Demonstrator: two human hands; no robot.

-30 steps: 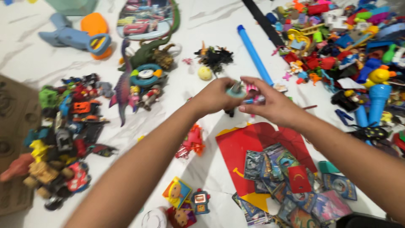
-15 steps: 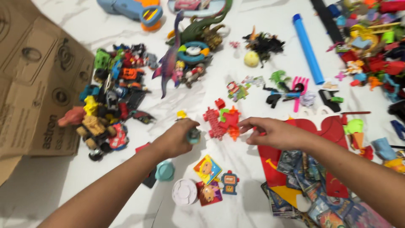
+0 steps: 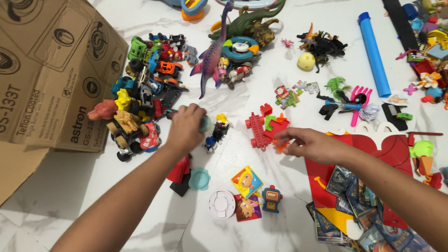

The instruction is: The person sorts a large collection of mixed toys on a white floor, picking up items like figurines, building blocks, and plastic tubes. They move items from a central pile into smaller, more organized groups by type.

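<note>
The left hand [image 3: 185, 129] closes its grip over a mostly hidden small teal toy [image 3: 204, 123]; the right hand [image 3: 305, 142], fingers loosely curled and holding nothing, touches the red plastic block cluster [image 3: 263, 127].

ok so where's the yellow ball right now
In the head view the yellow ball lies upper right of centre on the white floor, just left of the black toy animals and the blue tube.

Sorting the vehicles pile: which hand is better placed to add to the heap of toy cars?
Left. The left hand already grips a small teal toy beside the toy cars; the right hand rests by the red blocks, farther away.
</note>
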